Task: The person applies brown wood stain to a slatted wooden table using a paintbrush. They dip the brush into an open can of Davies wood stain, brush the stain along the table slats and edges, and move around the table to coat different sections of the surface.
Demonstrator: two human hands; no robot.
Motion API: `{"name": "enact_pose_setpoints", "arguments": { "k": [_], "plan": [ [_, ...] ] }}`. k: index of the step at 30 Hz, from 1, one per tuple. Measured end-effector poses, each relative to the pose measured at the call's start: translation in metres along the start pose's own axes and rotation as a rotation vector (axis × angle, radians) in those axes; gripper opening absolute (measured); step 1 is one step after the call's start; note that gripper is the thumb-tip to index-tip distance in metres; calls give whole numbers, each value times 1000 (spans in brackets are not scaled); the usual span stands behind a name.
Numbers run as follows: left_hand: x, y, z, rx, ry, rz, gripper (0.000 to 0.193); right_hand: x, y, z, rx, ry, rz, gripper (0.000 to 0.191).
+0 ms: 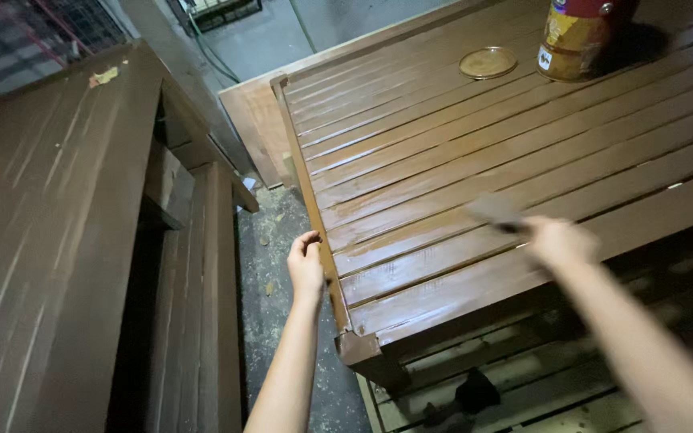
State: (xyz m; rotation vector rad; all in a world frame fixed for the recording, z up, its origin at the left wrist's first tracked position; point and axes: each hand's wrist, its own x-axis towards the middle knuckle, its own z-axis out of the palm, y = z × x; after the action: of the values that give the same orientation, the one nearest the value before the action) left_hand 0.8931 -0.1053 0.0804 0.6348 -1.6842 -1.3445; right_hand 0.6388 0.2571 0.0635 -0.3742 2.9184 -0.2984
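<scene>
At the far left of the frame I note a dark brown slatted wooden panel [50,240], standing apart from the work. Between it and the bench lies a strip of grey concrete floor [270,265] with scattered debris.

Left of centre, the left hand [306,265] is closed around the left side rail of the brown slatted wooden bench top [459,152], thumb and fingers pinching the edge; I read this as steadying. The nearer slats gleam wet, while those toward the upper right look duller.

Right of centre, the right hand [559,240] is closed on the handle of a flat paintbrush [495,211], its bristle end blurred and lying on or just above a slat in the middle of the frame; I cannot tell whether it touches. The blur suggests a stroke under way.

At the upper centre-right a round brass-coloured tin lid [488,62] lies flat on the slats, and just beside it to the right stands an open yellow-and-red tin [575,36], partly cut off by the top edge.

My judgement: the coating step is in hand, with the brush working the slats near the left end. The next move calls for keeping the stroke along the grain, covering the slat edges and gaps, and reloading from the tin, which sits well apart from the brush. The steadying hand should keep clear of wet surfaces.
</scene>
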Motion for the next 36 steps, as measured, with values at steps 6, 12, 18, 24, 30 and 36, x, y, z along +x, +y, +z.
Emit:
{"name": "enact_pose_setpoints", "arguments": {
  "k": [6, 12, 18, 24, 30, 36],
  "plan": [
    [-12, 15, -13, 2, -8, 23, 25, 23, 53, -34, -142, 221, 121, 32],
    [-20, 28, 8, 1, -22, 98, 24, -95, -113, 12, -121, 42, -398, 24],
    [-24, 37, 65, -17, -61, 9, 24, -111, -150, 30, 73, 116, -688, 19],
    [-18, 38, 133, 26, 28, 150, 21, 34, 50, -39, 56, 137, -227, 31],
    [-27, 31, 195, 0, 45, 72, 23, 154, 179, -94, -102, 200, 37, 34],
    [-33, 28, 201, -13, 107, -40, 24, 108, 54, -31, -140, 124, -246, 24]
  ]
}}
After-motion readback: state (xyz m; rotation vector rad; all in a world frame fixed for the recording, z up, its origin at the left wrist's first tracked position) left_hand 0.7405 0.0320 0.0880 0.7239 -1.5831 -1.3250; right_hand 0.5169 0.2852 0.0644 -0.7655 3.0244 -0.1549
